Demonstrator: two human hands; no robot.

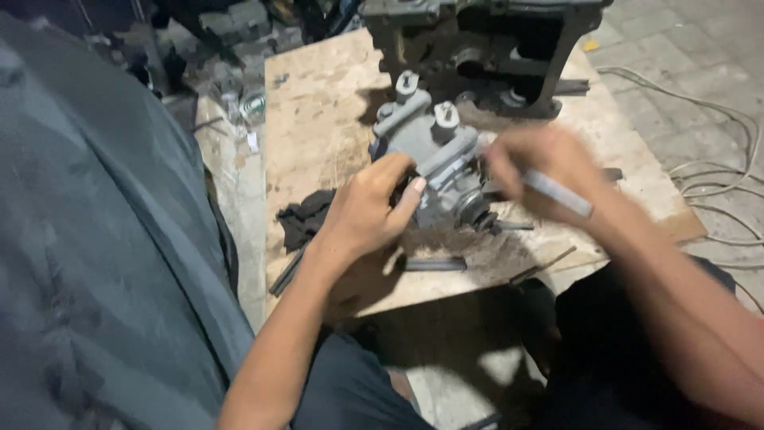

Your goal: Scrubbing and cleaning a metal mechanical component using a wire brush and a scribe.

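Grey metal pump, black rag, pale brown board.

Dim light, hard shadows, motion blur
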